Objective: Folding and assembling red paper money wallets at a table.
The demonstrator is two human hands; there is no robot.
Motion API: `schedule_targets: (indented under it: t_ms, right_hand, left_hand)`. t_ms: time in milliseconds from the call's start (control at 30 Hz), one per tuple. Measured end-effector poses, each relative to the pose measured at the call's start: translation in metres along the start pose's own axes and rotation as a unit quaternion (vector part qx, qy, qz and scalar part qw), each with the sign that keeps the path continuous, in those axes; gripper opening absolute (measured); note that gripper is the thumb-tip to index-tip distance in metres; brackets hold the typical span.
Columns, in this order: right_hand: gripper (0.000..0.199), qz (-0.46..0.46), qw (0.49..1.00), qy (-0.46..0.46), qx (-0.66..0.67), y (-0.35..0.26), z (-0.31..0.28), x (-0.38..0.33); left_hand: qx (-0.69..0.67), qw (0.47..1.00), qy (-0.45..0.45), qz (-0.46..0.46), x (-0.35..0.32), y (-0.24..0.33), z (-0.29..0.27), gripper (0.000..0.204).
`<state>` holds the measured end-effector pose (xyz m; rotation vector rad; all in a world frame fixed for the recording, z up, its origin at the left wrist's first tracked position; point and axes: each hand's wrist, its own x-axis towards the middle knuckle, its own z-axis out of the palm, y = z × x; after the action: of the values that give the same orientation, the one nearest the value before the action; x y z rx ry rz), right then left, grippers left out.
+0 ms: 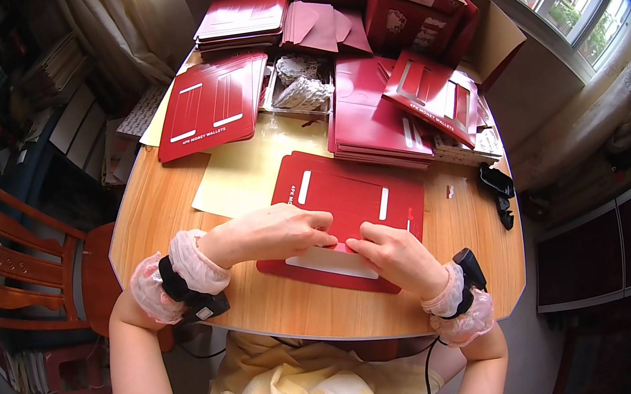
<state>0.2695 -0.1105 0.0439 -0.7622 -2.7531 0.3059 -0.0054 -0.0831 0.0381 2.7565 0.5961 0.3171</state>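
Note:
A red printed card [347, 190] with white slots lies on the table in front of me, on top of another red card [327, 277] whose edge shows below it. Over its near part, my left hand [276, 231] and my right hand [394, 254] face each other, fingertips closed in a pinch. Between them is a red paper piece with a white face [331, 260], its upper edge at my fingertips. My fingers hide part of it, so its full shape cannot be made out. Both wrists wear pink ruffled cuffs with black strapped devices.
Stacks of red cards stand at the left [210, 107] and back [243, 12]. Pink envelopes [309, 22] lie near a clear tray [283, 109] of small white pieces. Red folders [368, 113], a red box [419, 13] and a black object [496, 181] are on the right.

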Motion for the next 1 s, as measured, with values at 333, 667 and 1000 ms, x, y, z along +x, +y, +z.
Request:
schedule_targets:
  t_ms: [333,667,1000]
  right_hand:
    - [0.039,-0.046,0.982,-0.048,-0.177,-0.012,0.005,-0.006]
    - [0.041,-0.010,0.994,-0.029,-0.103,-0.022,0.006,-0.004]
    - [0.041,-0.053,0.995,-0.042,-0.075,-0.006,0.006,-0.005]
  left_hand:
    - [0.033,0.999,0.011,0.003,-0.001,0.007,0.005,0.034]
    - [0.005,1.000,0.001,-0.003,-0.001,0.009,0.006,0.033]
    - [-0.065,0.997,0.029,-0.008,-0.002,-0.003,0.015,0.043]
